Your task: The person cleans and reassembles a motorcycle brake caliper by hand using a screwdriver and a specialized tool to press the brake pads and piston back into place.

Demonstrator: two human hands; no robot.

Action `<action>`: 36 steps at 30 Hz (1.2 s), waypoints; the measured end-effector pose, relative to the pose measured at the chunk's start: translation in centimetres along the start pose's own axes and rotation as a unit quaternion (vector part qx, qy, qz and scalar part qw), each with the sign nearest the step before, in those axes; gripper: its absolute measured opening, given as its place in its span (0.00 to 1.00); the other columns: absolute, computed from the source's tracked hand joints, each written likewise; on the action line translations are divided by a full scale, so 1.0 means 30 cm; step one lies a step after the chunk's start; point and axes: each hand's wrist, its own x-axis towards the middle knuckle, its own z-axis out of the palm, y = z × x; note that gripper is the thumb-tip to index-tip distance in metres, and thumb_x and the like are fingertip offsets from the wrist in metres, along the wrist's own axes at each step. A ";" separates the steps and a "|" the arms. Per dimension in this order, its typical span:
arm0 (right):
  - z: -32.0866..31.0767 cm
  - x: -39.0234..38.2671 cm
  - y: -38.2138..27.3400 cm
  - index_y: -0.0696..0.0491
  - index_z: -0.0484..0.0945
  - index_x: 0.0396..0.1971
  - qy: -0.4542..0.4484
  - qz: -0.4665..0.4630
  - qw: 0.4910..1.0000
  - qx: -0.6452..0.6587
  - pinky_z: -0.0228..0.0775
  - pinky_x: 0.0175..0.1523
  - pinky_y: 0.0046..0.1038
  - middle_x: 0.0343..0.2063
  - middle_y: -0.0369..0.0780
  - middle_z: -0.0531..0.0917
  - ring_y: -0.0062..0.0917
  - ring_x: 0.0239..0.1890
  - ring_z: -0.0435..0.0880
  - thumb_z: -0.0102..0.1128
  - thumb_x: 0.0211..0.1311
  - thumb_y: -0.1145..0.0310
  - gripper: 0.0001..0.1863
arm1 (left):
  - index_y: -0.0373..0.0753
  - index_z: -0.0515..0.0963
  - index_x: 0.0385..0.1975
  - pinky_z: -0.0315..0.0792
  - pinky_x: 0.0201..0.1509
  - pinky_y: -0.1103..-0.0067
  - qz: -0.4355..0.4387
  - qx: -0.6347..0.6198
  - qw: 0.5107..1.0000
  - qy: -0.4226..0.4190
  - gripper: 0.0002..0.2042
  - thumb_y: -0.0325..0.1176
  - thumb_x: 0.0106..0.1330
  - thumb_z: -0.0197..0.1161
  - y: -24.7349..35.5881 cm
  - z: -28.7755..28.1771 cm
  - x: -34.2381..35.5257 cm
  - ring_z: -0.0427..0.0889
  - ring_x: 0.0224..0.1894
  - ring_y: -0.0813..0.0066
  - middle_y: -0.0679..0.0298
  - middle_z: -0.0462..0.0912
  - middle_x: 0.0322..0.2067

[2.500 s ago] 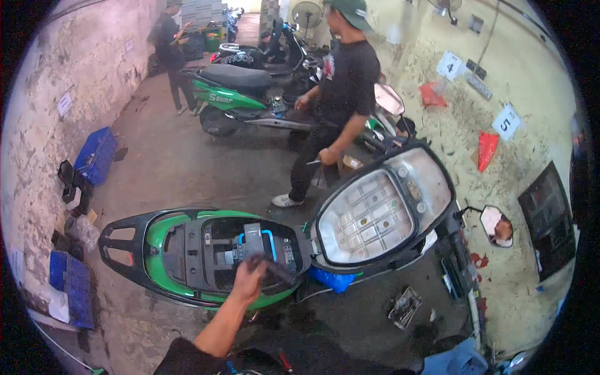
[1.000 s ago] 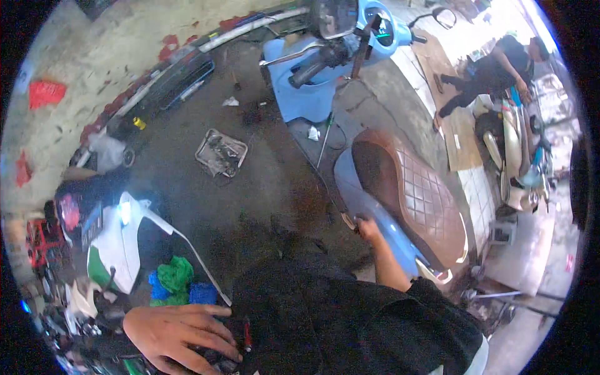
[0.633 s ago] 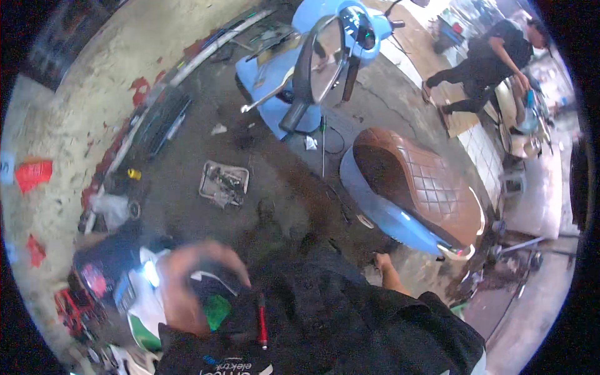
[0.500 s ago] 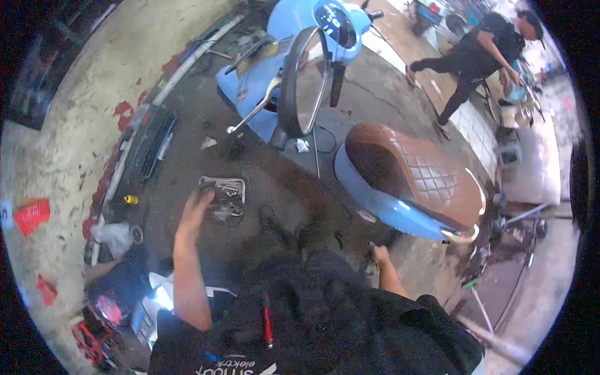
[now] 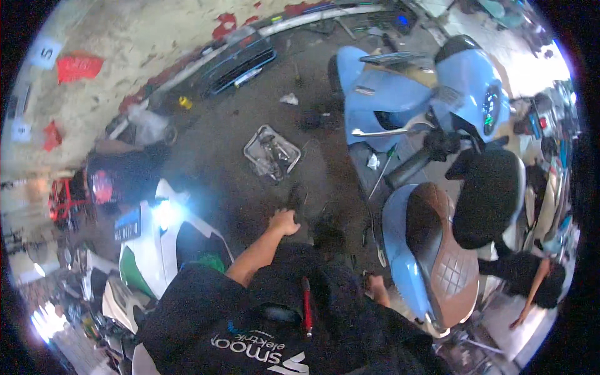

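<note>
From the head view, the left hand (image 5: pixel 284 223) sits just off the middle toward 7 o'clock, its fingers partly curled, and whether anything is inside them I cannot tell. Near it, toward 12 o'clock and apart from it, a shallow light-rimmed tray (image 5: pixel 285 139) lies on the dark floor (image 5: pixel 212 156) with a jumble of metal pieces in it (too blurred to sort out). The right hand (image 5: pixel 376 289) is at 5 o'clock, narrow and half closed; its grip is unclear too. Just beside it, toward 3 o'clock, is the rear of a light blue scooter (image 5: pixel 398 247) with a quilted brown seat (image 5: pixel 453 275); its front and lit display (image 5: pixel 492 112) reach round to 2 o'clock, and a black mirror (image 5: pixel 490 200) stands out at 3. A white and green scooter (image 5: pixel 150 256) shines its lamp (image 5: pixel 165 214) near 9 o'clock. A co-worker (image 5: pixel 531 278) in dark clothes bends at 4 o'clock. At 6, a red pen (image 5: pixel 306 306) hangs on the wearer's black shirt (image 5: pixel 356 331).
</note>
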 end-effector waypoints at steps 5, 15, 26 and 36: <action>-0.090 0.350 -0.409 0.58 0.78 0.24 -0.023 0.011 0.981 -0.193 0.63 0.22 0.31 0.22 0.40 0.80 0.24 0.21 0.75 0.62 0.48 0.68 0.08 | 0.38 0.71 0.51 0.67 0.54 0.64 0.000 -0.250 0.968 -0.005 0.27 0.48 0.54 0.63 -0.150 -0.002 0.052 0.73 0.51 0.52 0.48 0.75 0.48; 0.806 0.460 -1.682 0.61 0.77 0.38 -0.247 -0.233 0.924 -0.175 0.70 0.41 0.30 0.33 0.43 0.82 0.26 0.32 0.79 0.67 0.47 0.58 0.24 | 0.35 0.70 0.51 0.68 0.53 0.70 0.064 -0.486 0.869 0.064 0.28 0.46 0.54 0.66 -0.502 -0.322 0.033 0.76 0.49 0.61 0.53 0.77 0.46; 1.151 0.681 -2.219 0.59 0.79 0.30 -0.338 -0.266 0.878 -0.210 0.70 0.33 0.30 0.23 0.45 0.82 0.29 0.24 0.80 0.66 0.47 0.56 0.20 | 0.35 0.68 0.53 0.67 0.51 0.75 0.036 -0.601 0.798 0.031 0.23 0.39 0.60 0.60 -0.493 -0.908 0.249 0.75 0.46 0.70 0.59 0.78 0.43; 1.220 1.789 -2.190 0.60 0.76 0.41 -0.097 -0.005 0.995 0.019 0.70 0.46 0.30 0.39 0.45 0.81 0.28 0.42 0.78 0.67 0.48 0.61 0.23 | 0.38 0.67 0.55 0.66 0.52 0.61 -0.138 -0.030 0.989 -0.044 0.20 0.38 0.64 0.49 -1.297 -0.850 0.726 0.75 0.45 0.48 0.43 0.76 0.41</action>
